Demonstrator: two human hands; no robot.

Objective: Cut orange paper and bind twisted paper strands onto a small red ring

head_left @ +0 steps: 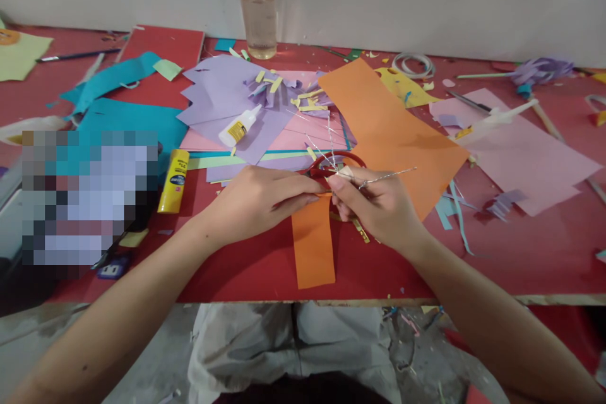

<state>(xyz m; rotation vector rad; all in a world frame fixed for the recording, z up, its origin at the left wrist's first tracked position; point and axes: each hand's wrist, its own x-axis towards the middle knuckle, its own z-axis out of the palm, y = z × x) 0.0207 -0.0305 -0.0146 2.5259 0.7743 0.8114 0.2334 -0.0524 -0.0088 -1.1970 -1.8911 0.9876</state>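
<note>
My left hand point(265, 202) has its fingers closed on the top end of an orange paper strip point(313, 246), which hangs down toward the table's front edge. Beside it, my right hand point(379, 205) pinches several thin silvery twisted strands point(391, 174) that fan out up and to the right. Red scissor handles point(348, 156) show just behind both hands; the blades are hidden. A short gold strip point(360, 231) lies below my right hand. Behind the hands, a large orange sheet point(392, 126) rests at an angle.
A yellow glue stick point(173, 182) and a blurred-out device point(95, 202) are at the left. A white glue bottle point(239, 127) lies on purple paper point(218, 88). At the back stands a glass of liquid point(260, 22). Pink sheets point(521, 151) and scraps cover the right.
</note>
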